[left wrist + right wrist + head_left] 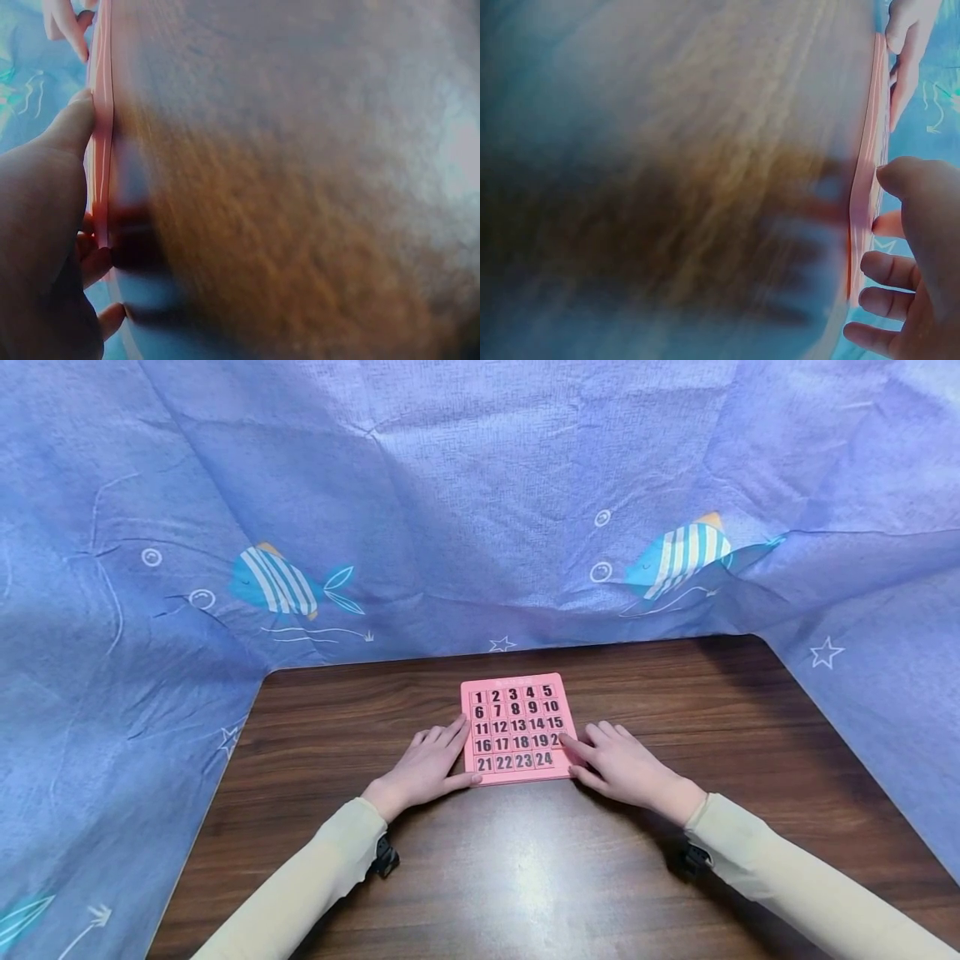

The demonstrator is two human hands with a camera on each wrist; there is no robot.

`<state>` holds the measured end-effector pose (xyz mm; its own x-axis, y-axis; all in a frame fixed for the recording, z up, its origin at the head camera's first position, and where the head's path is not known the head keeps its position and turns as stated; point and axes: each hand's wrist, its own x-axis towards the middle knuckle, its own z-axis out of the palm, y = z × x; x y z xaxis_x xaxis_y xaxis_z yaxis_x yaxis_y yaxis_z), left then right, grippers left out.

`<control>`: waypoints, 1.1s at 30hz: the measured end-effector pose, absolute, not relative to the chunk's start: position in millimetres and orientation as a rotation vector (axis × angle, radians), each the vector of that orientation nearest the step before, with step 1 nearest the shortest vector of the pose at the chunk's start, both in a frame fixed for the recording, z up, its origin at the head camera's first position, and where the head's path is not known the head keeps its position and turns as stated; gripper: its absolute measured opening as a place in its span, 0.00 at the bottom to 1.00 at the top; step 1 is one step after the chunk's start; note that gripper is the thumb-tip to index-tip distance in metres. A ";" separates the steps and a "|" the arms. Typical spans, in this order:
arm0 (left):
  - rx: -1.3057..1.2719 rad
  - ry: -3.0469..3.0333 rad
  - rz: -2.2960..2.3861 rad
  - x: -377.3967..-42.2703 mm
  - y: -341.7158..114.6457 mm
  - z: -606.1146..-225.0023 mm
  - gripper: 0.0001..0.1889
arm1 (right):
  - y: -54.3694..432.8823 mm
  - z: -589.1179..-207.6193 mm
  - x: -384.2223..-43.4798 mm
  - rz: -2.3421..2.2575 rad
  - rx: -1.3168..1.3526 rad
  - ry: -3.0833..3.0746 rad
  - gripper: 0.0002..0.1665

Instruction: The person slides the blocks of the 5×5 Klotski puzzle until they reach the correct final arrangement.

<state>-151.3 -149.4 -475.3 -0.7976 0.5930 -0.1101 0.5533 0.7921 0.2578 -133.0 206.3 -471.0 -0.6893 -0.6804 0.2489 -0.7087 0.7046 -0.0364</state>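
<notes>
A pink number slide puzzle (517, 779) lies flat on the table, its numbered tiles in rows up to 24, with a bare slot at the lower right. My left hand (422, 770) rests at its left side, thumb on the near left corner and forefinger along the left edge. With the forefinger, my right hand (628, 768) touches the tile 20 and partly covers it; the thumb is at the right edge. Both wrist views show the puzzle's pink side edge-on, with the left hand (45, 202) and right hand (934, 232) beside it.
The dark wooden table (337, 710) has rounded far corners. A blue cloth (480, 510) with printed fish hangs behind it and at the sides. Light glares off the tabletop between the forearms.
</notes>
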 end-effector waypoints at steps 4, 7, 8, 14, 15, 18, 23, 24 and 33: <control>0.895 2.791 0.325 -151.1 -149.4 -474.6 0.50 | 206.4 -470.5 -131.7 0.187 1.119 -2.677 0.28; 0.890 2.789 0.333 -150.5 -149.3 -473.7 0.50 | 206.2 -469.6 -130.6 0.186 1.121 -2.671 0.28; 0.887 2.787 0.338 -150.3 -149.2 -473.4 0.50 | 206.2 -469.5 -130.3 0.186 1.121 -2.672 0.28; 0.882 2.782 0.328 -149.8 -148.8 -473.2 0.50 | 206.9 -469.8 -129.9 0.178 1.116 -2.693 0.28; 0.883 2.783 0.325 -149.9 -148.8 -473.2 0.50 | 207.2 -470.1 -130.1 0.179 1.115 -2.695 0.28; 0.882 2.786 0.328 -149.9 -148.6 -472.9 0.50 | 207.8 -470.7 -130.4 0.186 1.111 -2.702 0.29; 0.886 2.786 0.317 -149.4 -148.2 -472.9 0.50 | 210.0 -470.8 -129.5 0.198 1.111 -2.702 0.29; 0.886 2.787 0.315 -149.5 -148.1 -473.0 0.50 | 210.6 -470.3 -129.1 0.200 1.115 -2.702 0.29; 0.878 2.779 0.326 -149.4 -148.6 -471.9 0.50 | 209.1 -469.3 -126.2 0.189 1.134 -2.703 0.27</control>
<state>-149.4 -148.6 -471.9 -0.8009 0.5842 -0.1310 0.5380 0.7983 0.2707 -126.2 209.1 -469.3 -0.6840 -0.6902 0.2361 -0.7163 0.6967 -0.0385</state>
